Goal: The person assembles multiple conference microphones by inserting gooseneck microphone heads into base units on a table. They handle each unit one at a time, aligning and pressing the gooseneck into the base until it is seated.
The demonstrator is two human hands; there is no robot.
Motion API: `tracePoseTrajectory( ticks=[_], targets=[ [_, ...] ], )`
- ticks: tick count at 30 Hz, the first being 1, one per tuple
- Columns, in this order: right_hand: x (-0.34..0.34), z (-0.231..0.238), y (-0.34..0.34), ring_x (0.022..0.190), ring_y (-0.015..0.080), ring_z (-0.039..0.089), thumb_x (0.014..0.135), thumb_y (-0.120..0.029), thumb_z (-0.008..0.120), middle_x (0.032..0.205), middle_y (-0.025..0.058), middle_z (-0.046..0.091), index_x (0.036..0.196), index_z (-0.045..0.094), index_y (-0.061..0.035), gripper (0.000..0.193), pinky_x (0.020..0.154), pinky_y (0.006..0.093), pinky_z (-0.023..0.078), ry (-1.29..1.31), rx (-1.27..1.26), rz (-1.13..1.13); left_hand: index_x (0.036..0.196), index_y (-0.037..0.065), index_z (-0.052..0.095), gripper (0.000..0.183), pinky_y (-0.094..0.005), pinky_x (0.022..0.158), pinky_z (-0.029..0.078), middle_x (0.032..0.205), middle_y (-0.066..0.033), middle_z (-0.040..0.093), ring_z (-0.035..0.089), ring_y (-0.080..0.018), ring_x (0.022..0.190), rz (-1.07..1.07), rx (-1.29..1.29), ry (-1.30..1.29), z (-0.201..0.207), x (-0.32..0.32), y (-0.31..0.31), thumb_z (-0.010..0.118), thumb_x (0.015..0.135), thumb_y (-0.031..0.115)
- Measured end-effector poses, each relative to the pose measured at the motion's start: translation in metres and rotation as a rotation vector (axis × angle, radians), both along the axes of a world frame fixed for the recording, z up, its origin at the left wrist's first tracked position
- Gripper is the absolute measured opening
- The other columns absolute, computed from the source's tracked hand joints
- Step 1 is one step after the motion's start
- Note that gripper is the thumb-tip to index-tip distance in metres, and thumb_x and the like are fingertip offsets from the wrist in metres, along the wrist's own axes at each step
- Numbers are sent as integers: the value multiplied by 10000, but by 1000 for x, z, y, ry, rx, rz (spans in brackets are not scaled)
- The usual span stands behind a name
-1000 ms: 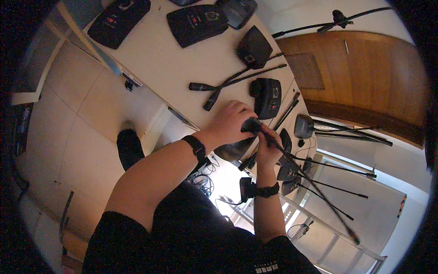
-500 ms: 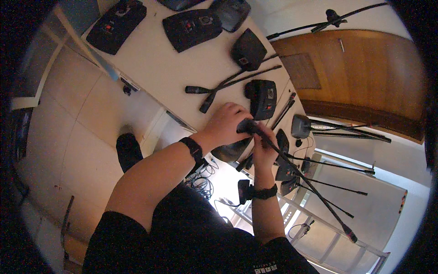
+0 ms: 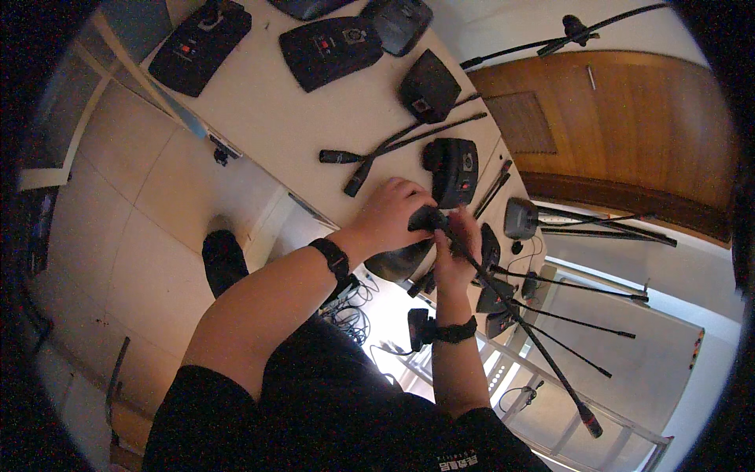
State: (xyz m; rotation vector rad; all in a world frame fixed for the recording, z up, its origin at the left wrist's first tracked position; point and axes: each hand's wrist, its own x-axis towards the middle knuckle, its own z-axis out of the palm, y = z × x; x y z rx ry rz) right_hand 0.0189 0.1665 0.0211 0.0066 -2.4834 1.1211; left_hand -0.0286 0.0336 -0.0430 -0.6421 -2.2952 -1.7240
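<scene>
A long black gooseneck microphone (image 3: 535, 341) slants from my hands down to the right, its red-ringed head at the far end. My left hand (image 3: 393, 214) is closed around its thick black connector end. Just beside it, my right hand (image 3: 458, 256) has thumb and fingers about the stem near that end; its fingertips are blurred. Beyond the hands a black microphone base (image 3: 454, 173) with a small red light or button stands on the table. Another dark rounded base (image 3: 401, 259) lies partly hidden beneath my left hand.
More black bases (image 3: 330, 53) and two crossed gooseneck stems (image 3: 370, 161) lie on the pale table (image 3: 259, 102). Several stems with bases (image 3: 519, 219) stick out at the right. A wooden door (image 3: 621, 134), tangled cables (image 3: 346, 318) and a metal ladder (image 3: 566, 417) are around.
The microphone's far head has swung slightly left and down. My right hand's fingers have shifted and spread a little around the stem; my left hand keeps its hold.
</scene>
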Motion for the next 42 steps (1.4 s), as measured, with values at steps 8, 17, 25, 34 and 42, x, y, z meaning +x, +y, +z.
tracePoseTrajectory(
  ticks=[8,17,25,34,42],
  targets=[
    [3,-11,6,804,183,626,699,-36,774,875,112,666,869,634,18,226,762,296,504,-163,-205,-241,975,127,614,418,-424,899,397,1011,-79,555,482,-305,1023,-11,31,-25,2,2,0,776,615,263],
    [4,-6,15,882,180,612,753,47,691,996,134,623,971,582,25,244,788,290,504,-61,3,44,972,116,616,412,-414,898,391,1012,-78,553,485,-302,1016,-20,5,-12,3,0,-3,775,617,249],
    [5,-22,14,798,155,609,715,-28,760,874,96,640,909,580,2,267,750,284,505,-112,-89,-170,978,117,614,415,-413,900,387,1012,-80,554,482,-308,1018,-3,16,-4,2,1,1,775,615,238],
    [2,-2,7,846,163,615,729,13,729,902,107,647,910,565,14,244,769,262,483,-57,-148,71,982,123,615,412,-416,899,388,1006,-81,549,480,-301,1020,-11,-2,-5,3,0,-2,772,621,242],
    [3,-8,12,827,162,614,740,24,709,878,101,638,938,560,6,249,768,268,488,-200,34,-158,990,121,612,421,-418,893,398,1008,-83,543,478,-300,1023,2,17,-1,1,2,-1,774,620,239]
  ],
)
